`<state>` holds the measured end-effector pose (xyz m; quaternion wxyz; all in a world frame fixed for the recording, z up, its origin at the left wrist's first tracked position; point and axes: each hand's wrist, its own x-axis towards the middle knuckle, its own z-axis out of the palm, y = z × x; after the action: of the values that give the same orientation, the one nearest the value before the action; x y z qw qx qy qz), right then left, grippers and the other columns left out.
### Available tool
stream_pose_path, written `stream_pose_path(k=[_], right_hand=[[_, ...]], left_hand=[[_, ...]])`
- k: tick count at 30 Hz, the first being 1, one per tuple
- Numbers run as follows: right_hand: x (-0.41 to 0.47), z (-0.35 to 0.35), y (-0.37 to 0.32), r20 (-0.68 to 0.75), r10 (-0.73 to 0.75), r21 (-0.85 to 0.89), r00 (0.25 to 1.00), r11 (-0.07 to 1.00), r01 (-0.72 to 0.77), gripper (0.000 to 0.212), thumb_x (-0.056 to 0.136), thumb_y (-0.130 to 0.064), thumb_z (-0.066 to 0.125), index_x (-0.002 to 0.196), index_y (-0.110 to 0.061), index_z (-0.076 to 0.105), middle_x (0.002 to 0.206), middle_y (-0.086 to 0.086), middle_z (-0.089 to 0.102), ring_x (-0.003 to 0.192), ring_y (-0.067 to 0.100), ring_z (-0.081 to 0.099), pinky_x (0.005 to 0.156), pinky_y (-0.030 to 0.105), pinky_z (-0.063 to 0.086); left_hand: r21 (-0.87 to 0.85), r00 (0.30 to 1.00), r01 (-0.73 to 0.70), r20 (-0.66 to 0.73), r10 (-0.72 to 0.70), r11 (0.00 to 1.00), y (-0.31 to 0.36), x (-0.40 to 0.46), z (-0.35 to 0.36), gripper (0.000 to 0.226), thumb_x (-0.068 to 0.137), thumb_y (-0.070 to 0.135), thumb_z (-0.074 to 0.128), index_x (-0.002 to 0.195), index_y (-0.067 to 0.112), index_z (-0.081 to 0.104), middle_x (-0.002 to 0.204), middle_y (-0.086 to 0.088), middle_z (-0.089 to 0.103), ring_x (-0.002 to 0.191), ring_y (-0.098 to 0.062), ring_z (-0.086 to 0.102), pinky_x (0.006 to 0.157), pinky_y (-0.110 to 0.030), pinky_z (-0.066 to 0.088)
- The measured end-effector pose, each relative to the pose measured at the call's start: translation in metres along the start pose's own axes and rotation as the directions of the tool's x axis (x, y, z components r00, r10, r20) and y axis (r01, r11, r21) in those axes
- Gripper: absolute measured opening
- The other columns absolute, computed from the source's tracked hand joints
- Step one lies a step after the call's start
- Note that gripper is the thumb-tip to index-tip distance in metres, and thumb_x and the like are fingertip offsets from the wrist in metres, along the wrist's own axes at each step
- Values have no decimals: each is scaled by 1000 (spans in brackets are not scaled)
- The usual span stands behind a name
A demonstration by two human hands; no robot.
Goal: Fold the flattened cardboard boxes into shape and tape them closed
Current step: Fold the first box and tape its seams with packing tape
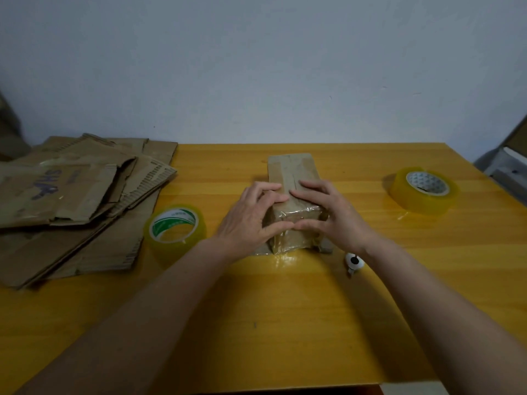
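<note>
Nearest of all, two bare forearms reach up from six o'clock over the yellow bench (285,323) and meet at the middle of the scene. Between them, just off the right wrist at about four o'clock from the box, lies a small white cutter (353,262). The left hand (251,220) and the right hand (333,212) both rest on the near end of a folded cardboard box (293,181), which stands on the bench at centre, its long axis running from six to twelve o'clock, away from the person. The fingers of each hand are spread and nearly straight, laid flat over the box's top edge, with the thumbs low against the glossy near face; they press rather than clamp. Clear tape shines over that near face and spills onto the bench at its foot, so the likely step is smoothing the tape down, and both hands stand equally close to it. At nine o'clock from the box, a tape roll with a green-and-white core (174,226) bears printing too small to read. At three o'clock, further out, sits a second tape roll (425,189) with a grey patterned core. Far left, toward ten o'clock, a stack of flattened boxes (71,201) waits; blue marker letters on top, upside down, seem to read "SHA", though not surely. Behind stands a pale wall (256,67).
</note>
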<state>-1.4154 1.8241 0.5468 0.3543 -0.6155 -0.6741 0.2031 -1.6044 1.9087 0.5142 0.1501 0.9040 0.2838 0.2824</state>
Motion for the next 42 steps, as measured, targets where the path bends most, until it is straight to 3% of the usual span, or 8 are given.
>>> stream_pose_path(k=[6,14,18,22,25,30,36,42], right_hand=[[5,-10,-13,136,171,59,976,982,-180,74,66,-42,81,132,-22,54,133,-14,37,122,2,40,105,28,41],[5,35,-39,-233,112,-616,966,752,-236,65,67,-68,49,111,-20,48,120,4,45,111,36,44,92,46,38],[6,57,-44,-298,105,-693,949,660,-291,62,70,-57,54,116,-17,46,124,9,48,127,46,33,100,56,32],[3,53,-37,-273,27,-671,962,711,-211,68,73,-64,58,120,-16,50,129,7,48,132,42,29,105,50,32],[0,31,-27,-235,-68,-457,970,888,-49,70,70,-71,55,115,-18,65,121,2,55,118,32,37,103,37,33],[19,26,-9,-409,-22,-133,912,990,-36,26,91,-34,60,100,-16,75,120,3,59,121,20,38,103,28,32],[31,54,14,-684,-70,19,726,993,114,41,98,-21,38,96,2,72,114,14,67,128,29,48,105,40,40],[29,67,27,-714,127,253,689,964,84,52,99,-31,23,126,2,52,135,13,53,126,14,48,104,24,39]], left_hand=[[20,989,2,-145,1,1000,0,0,27,92,62,71,68,133,21,37,137,1,31,121,-16,33,101,-33,32],[-66,999,27,30,-25,997,-16,-7,22,131,52,63,82,152,38,1,156,17,12,142,-6,15,116,-39,19],[-41,994,-35,101,39,999,-17,-10,-1,98,72,33,62,153,34,8,160,10,16,147,-10,15,118,-48,21],[-210,1000,5,8,-4,978,-9,-5,-17,70,74,6,33,143,15,44,149,7,38,143,-11,27,119,-28,17],[-363,985,100,-93,-143,926,3,3,-14,46,85,10,34,122,3,61,138,-4,52,126,0,40,105,-7,25],[-518,898,187,-255,-359,835,34,23,27,28,93,40,47,94,13,55,125,-1,54,119,-15,49,102,-34,40],[-327,778,30,-585,-227,945,27,32,58,40,96,26,34,87,0,62,113,-12,64,107,-30,57,97,-33,39],[-215,799,10,-586,-137,977,16,36,69,61,101,48,27,94,-2,61,120,-14,62,112,-38,54,98,-45,39]])
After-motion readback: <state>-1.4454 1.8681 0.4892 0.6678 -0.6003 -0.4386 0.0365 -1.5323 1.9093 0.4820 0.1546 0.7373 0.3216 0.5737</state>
